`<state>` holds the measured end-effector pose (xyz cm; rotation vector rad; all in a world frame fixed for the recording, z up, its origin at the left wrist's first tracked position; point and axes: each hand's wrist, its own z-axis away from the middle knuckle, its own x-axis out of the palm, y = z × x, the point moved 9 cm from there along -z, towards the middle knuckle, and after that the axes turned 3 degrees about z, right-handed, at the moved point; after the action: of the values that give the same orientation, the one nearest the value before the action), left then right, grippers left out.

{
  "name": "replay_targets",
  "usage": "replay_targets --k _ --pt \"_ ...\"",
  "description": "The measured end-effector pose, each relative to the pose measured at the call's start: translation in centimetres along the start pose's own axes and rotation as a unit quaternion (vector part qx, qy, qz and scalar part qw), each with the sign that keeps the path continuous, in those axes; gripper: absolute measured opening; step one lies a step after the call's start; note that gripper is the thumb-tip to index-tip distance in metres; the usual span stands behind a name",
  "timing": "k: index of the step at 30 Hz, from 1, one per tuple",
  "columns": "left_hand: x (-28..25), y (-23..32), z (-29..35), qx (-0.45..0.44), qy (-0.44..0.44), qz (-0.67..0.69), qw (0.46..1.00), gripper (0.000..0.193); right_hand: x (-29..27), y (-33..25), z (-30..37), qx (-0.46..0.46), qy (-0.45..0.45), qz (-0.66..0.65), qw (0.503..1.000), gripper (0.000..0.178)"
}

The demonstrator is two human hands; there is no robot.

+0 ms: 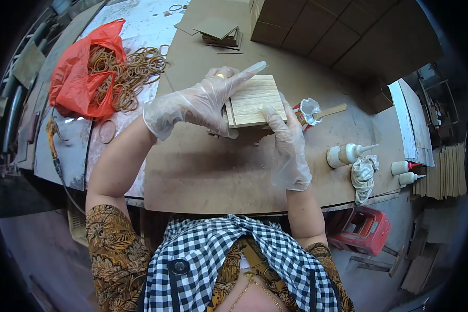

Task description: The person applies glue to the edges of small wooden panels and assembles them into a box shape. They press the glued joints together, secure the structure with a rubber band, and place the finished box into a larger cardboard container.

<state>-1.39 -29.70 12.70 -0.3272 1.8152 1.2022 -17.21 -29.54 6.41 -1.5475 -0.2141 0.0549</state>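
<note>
A small, pale wooden box (pixel 256 101) with a flat grained face is held above the brown board of the worktable. Along its left side shows a narrow raised edge. My left hand (pixel 195 104), in a clear thin glove, grips the box from the left; its fingers are partly hidden behind it. My right hand (pixel 291 145), gloved likewise, is closed on the right side, thumb pressed on the lower front face. Just right of the box lies an opened tin (pixel 308 112) with a flat wooden stick (pixel 332 112) across its mouth.
At left a red plastic bag (pixel 70 78) spills rubber bands (pixel 132 75). Thin boards (pixel 221 36) are stacked beyond my hands, brown boxes (pixel 338 31) at far right. A white glue bottle (pixel 340 155), a rag (pixel 364 177) and two small bottles (pixel 408 178) stand right. A red stool (pixel 361 229) is below.
</note>
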Motion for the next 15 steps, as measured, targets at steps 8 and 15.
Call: replay_targets --k 8,15 --pt "-0.06 -0.48 -0.52 0.0 -0.019 0.041 0.999 0.132 0.25 -0.98 0.15 0.004 0.003 -0.017 1.0 0.078" --pt "-0.69 0.16 -0.75 0.041 0.011 0.016 0.999 0.125 -0.11 -1.31 0.12 -0.015 -0.016 0.028 0.999 0.078"
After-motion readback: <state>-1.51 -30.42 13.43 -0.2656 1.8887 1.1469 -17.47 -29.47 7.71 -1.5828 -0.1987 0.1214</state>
